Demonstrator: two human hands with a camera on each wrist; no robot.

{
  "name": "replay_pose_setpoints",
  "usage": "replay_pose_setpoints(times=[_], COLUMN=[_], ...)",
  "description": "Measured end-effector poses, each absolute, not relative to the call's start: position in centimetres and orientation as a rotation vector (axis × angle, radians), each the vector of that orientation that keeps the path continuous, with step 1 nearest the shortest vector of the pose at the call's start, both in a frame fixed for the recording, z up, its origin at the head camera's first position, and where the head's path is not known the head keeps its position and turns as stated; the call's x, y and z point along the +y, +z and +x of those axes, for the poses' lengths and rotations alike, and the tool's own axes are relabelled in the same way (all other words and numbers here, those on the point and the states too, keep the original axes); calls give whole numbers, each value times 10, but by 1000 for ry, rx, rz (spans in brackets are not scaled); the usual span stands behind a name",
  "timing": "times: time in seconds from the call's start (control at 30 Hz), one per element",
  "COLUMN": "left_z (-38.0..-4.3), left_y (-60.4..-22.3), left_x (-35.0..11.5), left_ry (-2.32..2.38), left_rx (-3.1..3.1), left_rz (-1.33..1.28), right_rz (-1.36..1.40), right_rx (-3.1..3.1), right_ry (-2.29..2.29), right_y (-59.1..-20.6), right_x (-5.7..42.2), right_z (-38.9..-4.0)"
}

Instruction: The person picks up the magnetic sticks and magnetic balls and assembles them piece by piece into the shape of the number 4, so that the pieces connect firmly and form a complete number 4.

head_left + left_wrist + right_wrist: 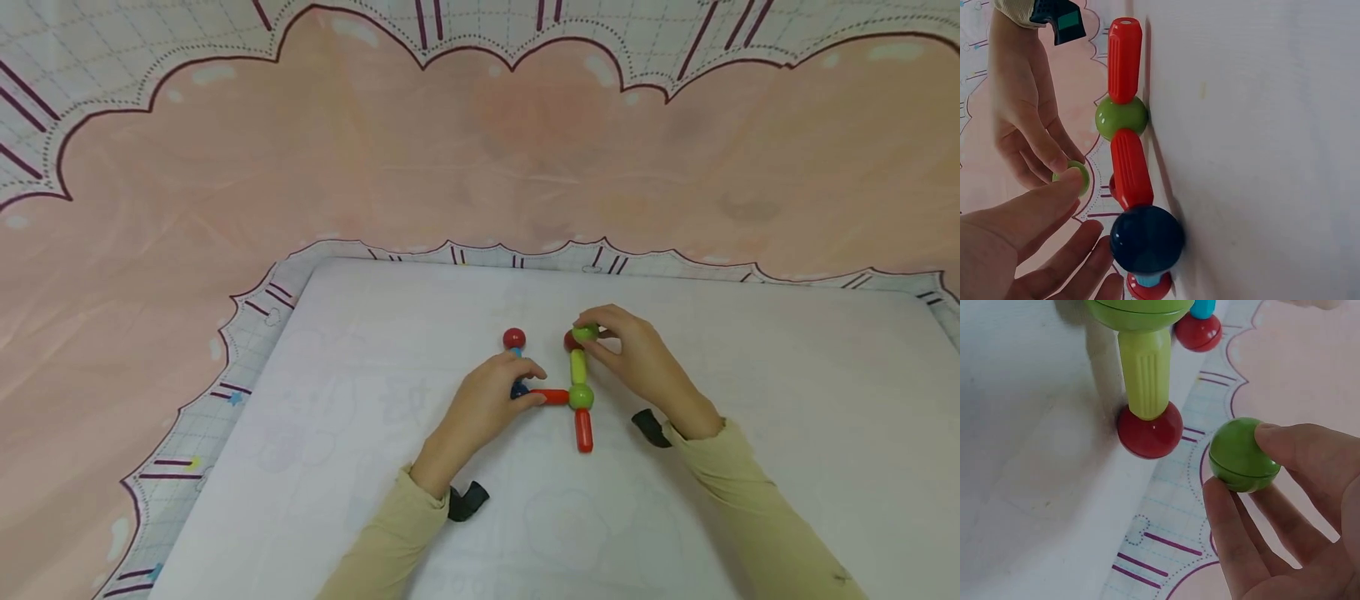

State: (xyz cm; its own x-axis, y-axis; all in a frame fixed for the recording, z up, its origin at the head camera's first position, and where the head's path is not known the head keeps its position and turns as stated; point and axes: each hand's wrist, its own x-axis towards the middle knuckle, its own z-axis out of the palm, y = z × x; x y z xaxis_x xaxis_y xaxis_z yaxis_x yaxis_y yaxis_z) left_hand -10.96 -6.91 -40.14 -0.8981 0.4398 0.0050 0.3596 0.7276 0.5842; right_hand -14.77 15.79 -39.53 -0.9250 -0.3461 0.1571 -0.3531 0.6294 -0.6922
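Observation:
My right hand (632, 354) pinches a loose green ball (1244, 454) between thumb and fingertips, above the table. Right beside that ball is a dark red ball (1150, 430) on the end of a yellow-green rod (578, 367). This rod runs to a second green ball (581, 396), from which one red rod (583, 431) points toward me and another red rod (555, 397) leads left to a dark blue ball (1147, 240). Beyond the blue ball, a light blue rod carries another red ball (513, 337). My left hand (491, 392) hovers by the blue ball, fingers loosely spread.
The joined pieces lie on a white tabletop (315, 433). Its far edge borders a peach-and-white patterned cloth (450, 150). Dark straps (468, 502) show at both wrists, below the light yellow sleeves (390, 542).

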Motion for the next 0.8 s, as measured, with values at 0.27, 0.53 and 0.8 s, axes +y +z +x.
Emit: replay_pose_setpoints(times=[0.27, 0.53, 0.8], left_z=[-114, -114, -113], left_y=[-402, -405, -407], left_x=[-57, -47, -42], left_ry=[875, 830, 795], left_rx=[2761, 2729, 2735], left_rz=[736, 797, 825], right_rz=[630, 631, 645], right_rx=[-2790, -2805, -2792], right_ry=[1203, 1182, 1196], right_y=[-398, -402, -406], right_x=[168, 177, 183], right_z=[-138, -130, -125])
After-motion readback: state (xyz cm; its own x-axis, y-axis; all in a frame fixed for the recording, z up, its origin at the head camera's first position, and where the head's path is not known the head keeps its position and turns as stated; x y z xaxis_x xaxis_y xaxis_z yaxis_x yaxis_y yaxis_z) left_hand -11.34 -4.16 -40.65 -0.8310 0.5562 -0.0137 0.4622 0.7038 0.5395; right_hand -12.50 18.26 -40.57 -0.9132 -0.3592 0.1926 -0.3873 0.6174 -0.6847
